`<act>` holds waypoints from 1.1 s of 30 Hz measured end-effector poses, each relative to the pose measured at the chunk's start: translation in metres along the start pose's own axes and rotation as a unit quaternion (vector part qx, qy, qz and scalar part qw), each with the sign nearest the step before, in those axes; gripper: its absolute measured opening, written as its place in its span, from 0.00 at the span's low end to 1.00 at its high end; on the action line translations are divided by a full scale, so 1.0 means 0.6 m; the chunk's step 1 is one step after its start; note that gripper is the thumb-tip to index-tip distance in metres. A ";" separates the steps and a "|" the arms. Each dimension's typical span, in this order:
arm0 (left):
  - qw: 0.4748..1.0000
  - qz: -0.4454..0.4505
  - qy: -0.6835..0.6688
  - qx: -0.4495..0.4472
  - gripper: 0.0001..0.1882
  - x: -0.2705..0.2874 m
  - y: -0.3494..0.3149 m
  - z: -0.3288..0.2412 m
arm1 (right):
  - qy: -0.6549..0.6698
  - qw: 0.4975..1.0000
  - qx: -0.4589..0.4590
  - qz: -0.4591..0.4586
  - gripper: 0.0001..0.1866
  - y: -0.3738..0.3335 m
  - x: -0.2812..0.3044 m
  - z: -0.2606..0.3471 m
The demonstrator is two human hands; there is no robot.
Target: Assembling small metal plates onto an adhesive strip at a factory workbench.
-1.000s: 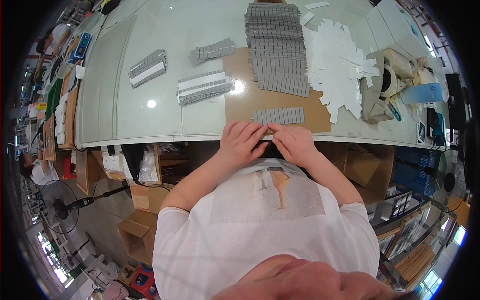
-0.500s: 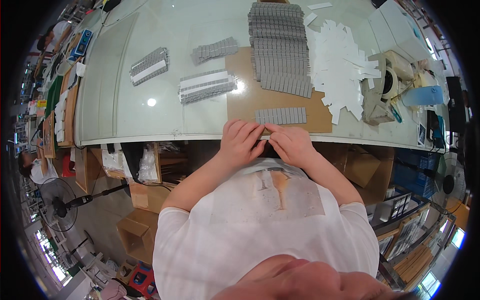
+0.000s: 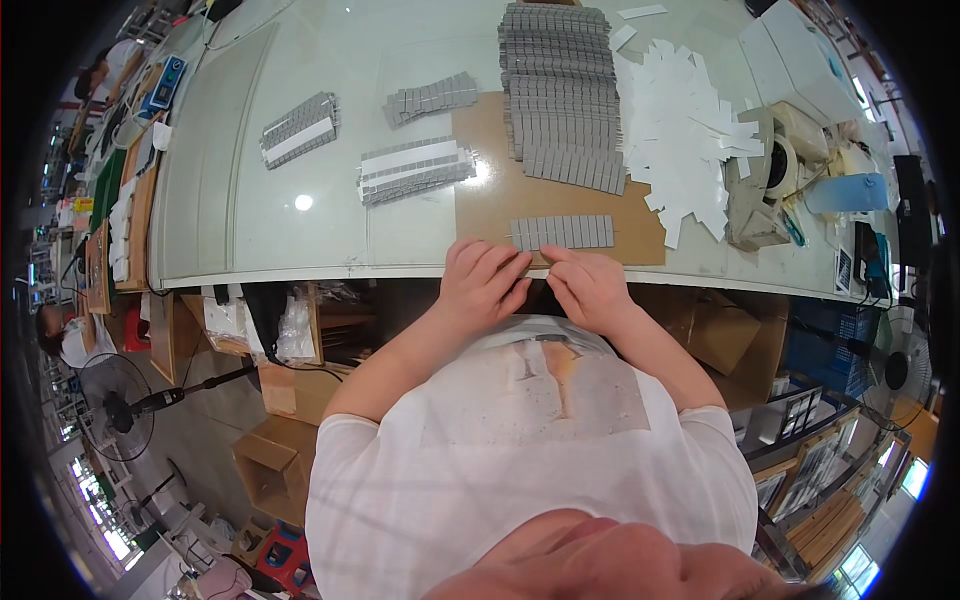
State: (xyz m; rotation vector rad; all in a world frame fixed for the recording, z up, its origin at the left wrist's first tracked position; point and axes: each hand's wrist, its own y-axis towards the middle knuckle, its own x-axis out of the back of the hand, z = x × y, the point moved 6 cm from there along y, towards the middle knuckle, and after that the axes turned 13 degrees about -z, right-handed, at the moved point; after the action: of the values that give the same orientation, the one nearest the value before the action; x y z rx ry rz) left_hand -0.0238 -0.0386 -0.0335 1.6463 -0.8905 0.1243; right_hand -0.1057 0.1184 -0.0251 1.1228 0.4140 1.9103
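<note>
**The gray strip [image 3: 580, 232] lies near the front edge of the table [image 3: 300, 240]**

On the far left we see a fan [image 3: 113, 408]. Higher up is a blue box [image 3: 166, 85] with little knobs, too small for us to see well.

On the table, we first find a small slanted pile [image 3: 300, 130] of gray bits with a white strip on top. Next come a gray pile [image 3: 432, 98], farther back, and a gray and white pile [image 3: 415, 172], closer to us. The pieces overlap, so we can't see all of the ones underneath.

Then we see the left hand [image 3: 482, 280] at the table's edge. Its fingers are bent and close together. The gray strip lies flat on a brown sheet [image 3: 640, 235], just past the fingertips. Behind it is a long gray stack [image 3: 562, 95] that hides part of the brown sheet.

The right hand [image 3: 590, 288] has bent fingers too, and one fingertip is right by the strip's lower edge. The tips of both hands nearly meet. We can't tell if they pinch anything, because the fingers cover that spot.

Farther right we see a messy white heap [image 3: 680, 130], a tape holder [image 3: 752, 205] and a blue bottle [image 3: 845, 194]. Another fan [image 3: 898, 368] is hard to make out near the dark rim.
</note>
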 end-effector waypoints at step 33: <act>1.000 -0.005 -0.020 0.004 0.21 0.002 0.000 0.001 | 0.022 0.999 0.028 -0.019 0.07 0.005 0.011 0.013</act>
State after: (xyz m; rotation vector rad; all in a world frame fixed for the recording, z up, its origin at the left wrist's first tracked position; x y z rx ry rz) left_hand -0.0232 -0.0396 -0.0328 1.6667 -0.9134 0.0878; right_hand -0.1025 0.1209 -0.0154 1.1016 0.5124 1.9035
